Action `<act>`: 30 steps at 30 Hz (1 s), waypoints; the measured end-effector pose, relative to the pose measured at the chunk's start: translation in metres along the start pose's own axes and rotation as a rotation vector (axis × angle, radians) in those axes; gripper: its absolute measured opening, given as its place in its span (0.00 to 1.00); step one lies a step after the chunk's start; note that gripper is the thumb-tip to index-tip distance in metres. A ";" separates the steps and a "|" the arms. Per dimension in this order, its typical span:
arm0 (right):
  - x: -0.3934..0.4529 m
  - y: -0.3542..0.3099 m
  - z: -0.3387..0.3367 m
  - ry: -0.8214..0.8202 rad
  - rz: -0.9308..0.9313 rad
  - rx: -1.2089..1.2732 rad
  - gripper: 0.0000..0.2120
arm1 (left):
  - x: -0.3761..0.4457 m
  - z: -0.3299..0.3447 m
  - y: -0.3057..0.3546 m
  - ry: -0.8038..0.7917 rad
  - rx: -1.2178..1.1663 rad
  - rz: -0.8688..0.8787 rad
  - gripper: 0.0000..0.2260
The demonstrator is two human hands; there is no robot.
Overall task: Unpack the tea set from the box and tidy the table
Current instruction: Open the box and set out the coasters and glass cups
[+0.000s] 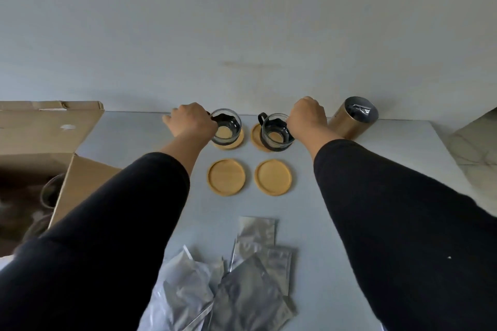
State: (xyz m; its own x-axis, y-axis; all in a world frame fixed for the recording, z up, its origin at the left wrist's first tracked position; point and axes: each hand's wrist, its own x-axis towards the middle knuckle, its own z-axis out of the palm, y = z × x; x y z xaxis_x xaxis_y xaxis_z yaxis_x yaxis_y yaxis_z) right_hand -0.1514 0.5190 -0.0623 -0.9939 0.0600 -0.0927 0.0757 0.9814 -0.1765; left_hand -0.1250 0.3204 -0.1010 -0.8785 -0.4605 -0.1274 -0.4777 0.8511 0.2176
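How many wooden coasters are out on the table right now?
4, in a two-by-two square: two bare ones nearer, left and right; two farther, left and right, each under a glass cup. More may remain in the box.

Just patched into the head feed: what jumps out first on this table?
Two hands, left hand and right hand, each grip a glass cup, left cup and right cup, on wooden coasters at the table's far edge. Two bare coasters lie nearer, silver foil pouches nearest, an open cardboard box left.
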 end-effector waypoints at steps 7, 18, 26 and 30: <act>0.048 0.019 0.034 -0.050 -0.054 0.047 0.10 | 0.020 0.033 0.020 -0.017 0.080 -0.052 0.05; 0.080 0.020 0.063 -0.102 -0.113 0.072 0.11 | 0.039 0.048 0.024 -0.066 0.116 -0.112 0.11; 0.086 0.025 0.073 -0.089 -0.111 0.085 0.10 | 0.043 0.052 0.022 -0.067 0.092 -0.113 0.15; 0.086 0.023 0.074 -0.088 -0.106 0.088 0.11 | 0.043 0.054 0.020 -0.047 0.077 -0.099 0.18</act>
State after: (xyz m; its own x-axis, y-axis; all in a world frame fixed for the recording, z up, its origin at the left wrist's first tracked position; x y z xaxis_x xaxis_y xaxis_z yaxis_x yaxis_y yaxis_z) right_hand -0.2288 0.5330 -0.1470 -0.9861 -0.0631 -0.1536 -0.0188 0.9615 -0.2743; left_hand -0.1723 0.3315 -0.1541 -0.8249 -0.5322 -0.1905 -0.5583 0.8198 0.1274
